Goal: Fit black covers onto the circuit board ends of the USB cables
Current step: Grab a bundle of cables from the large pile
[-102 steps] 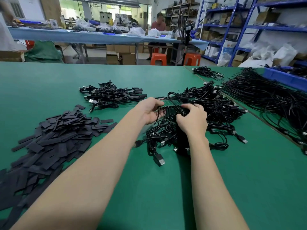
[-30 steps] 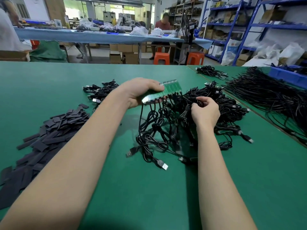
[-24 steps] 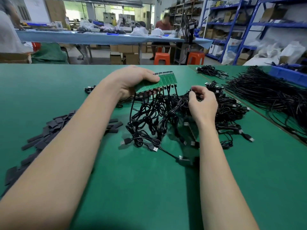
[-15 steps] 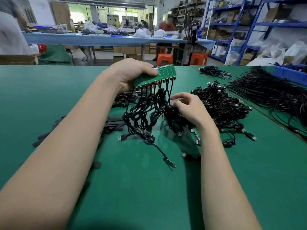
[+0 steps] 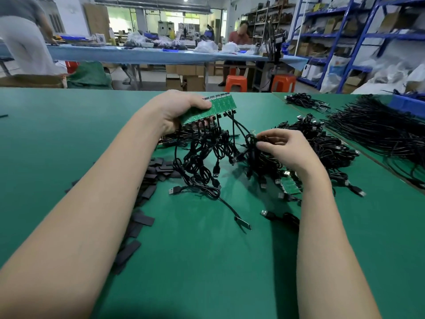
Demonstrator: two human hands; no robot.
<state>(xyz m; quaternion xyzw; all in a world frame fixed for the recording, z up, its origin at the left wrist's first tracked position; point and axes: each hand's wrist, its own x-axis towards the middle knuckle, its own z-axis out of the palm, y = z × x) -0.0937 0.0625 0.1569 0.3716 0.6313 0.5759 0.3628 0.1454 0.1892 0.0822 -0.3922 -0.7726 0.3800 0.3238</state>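
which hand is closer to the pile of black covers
Left. The left hand holds the green board strip up above and beyond the black covers; the right hand pinches cables farther right.

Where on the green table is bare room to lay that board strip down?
Bare green table lies near, between the two forearms, and far left beyond the black covers. It is crowded under the green board strip in the left hand, and around the right hand with tangled USB cables.

matt green table (image 5: 57, 134); glossy black cables (image 5: 202, 157)
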